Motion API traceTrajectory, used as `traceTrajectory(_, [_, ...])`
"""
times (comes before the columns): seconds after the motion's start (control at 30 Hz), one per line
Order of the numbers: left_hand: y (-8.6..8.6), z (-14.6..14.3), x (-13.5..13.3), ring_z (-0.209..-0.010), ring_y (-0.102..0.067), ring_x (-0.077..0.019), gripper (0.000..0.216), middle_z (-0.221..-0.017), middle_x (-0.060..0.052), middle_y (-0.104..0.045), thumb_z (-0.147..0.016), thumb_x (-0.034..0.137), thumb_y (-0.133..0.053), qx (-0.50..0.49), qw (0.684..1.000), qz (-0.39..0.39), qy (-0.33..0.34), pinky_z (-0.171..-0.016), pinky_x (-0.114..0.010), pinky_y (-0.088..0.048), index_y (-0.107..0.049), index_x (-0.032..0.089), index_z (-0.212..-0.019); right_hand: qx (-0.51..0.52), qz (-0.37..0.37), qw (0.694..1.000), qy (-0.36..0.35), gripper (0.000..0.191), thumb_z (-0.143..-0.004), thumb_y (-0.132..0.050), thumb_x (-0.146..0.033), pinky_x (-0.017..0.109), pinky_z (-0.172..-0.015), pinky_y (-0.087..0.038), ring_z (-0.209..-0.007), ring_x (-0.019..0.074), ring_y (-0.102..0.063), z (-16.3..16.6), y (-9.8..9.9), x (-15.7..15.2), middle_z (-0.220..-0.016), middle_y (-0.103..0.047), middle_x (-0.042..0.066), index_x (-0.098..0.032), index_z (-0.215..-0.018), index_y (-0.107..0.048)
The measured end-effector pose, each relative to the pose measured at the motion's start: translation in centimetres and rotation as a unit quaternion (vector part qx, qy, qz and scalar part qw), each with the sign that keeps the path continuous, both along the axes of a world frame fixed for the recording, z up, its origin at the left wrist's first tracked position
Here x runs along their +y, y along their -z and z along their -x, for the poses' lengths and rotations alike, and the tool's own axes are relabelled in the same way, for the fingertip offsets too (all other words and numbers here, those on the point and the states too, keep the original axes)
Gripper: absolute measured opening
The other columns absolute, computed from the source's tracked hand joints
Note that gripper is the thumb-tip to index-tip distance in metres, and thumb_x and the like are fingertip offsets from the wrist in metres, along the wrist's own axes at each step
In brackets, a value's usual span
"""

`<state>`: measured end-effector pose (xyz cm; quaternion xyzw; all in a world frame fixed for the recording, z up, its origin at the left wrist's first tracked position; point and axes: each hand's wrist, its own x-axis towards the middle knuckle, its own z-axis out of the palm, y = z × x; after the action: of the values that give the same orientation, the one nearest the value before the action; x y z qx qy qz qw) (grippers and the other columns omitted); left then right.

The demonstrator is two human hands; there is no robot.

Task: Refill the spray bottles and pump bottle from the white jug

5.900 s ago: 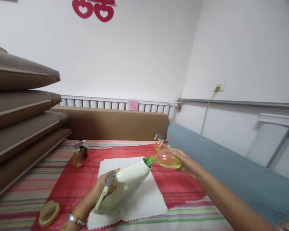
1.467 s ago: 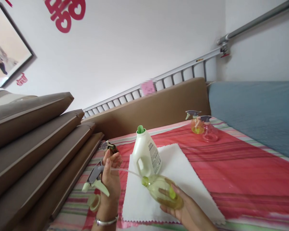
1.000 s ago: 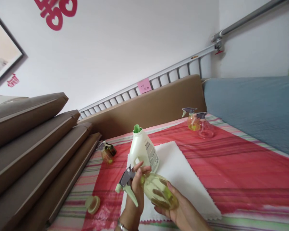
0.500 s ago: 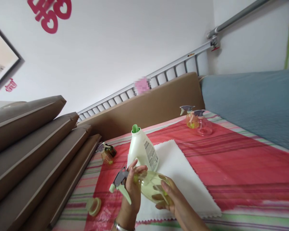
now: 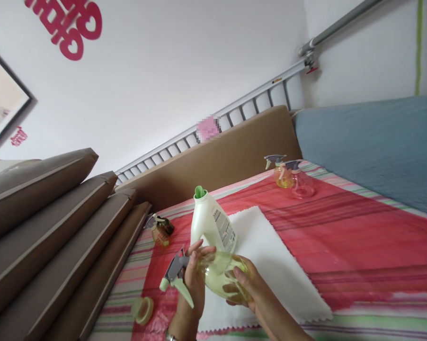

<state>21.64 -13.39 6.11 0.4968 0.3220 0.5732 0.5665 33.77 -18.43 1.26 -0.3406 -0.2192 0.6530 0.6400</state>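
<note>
Head view: clear yellow spray bottle [image 5: 222, 283] over white cloth [image 5: 270, 265], cradled round the belly by right hand [image 5: 247, 288]; left hand [image 5: 194, 277] closed on trigger head [image 5: 174, 274]. Probably light, smooth, slippery, thin-walled; best gripped at neck.

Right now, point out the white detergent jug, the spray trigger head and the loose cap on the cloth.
white detergent jug [image 5: 209, 225], head view, on its body below the neck.
spray trigger head [image 5: 174, 277], head view, on its grey top.
loose cap [image 5: 143, 309], head view, on its round top.
</note>
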Motion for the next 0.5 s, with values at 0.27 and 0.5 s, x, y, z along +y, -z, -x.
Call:
traceTrajectory(0.27, [-0.5,0.8,-0.3,-0.084,-0.065,-0.0271,0.026,-0.085,-0.012,-0.070,-0.079,0.039,-0.056,0.069,0.994,-0.024,0.082,-0.081,-0.041,-0.045,-0.064,0.014,-0.081,0.052,0.081,0.945,-0.312,0.088,-0.071,-0.021,-0.081,0.021,-0.034,-0.046,-0.044,0.0181,-0.064,-1.1,0.5,-0.2,-0.066,-0.068,0.014,-0.011,-0.121,-0.038])
traceTrajectory(0.5, [-0.4,1.8,0.1,-0.081,-0.064,-0.0245,0.023,-0.073,-0.005,-0.064,-0.080,0.037,-0.054,-0.002,0.997,-0.026,0.074,-0.086,-0.044,-0.044,-0.054,0.018,-0.066,0.118,-0.083,0.927,-0.346,0.090,-0.068,-0.067,-0.053,0.021,-0.056,-0.053,-0.070,0.0189,-0.070,-1.4,1.2,-0.7,-0.092,-0.071,0.015,-0.020,-0.136,-0.017])
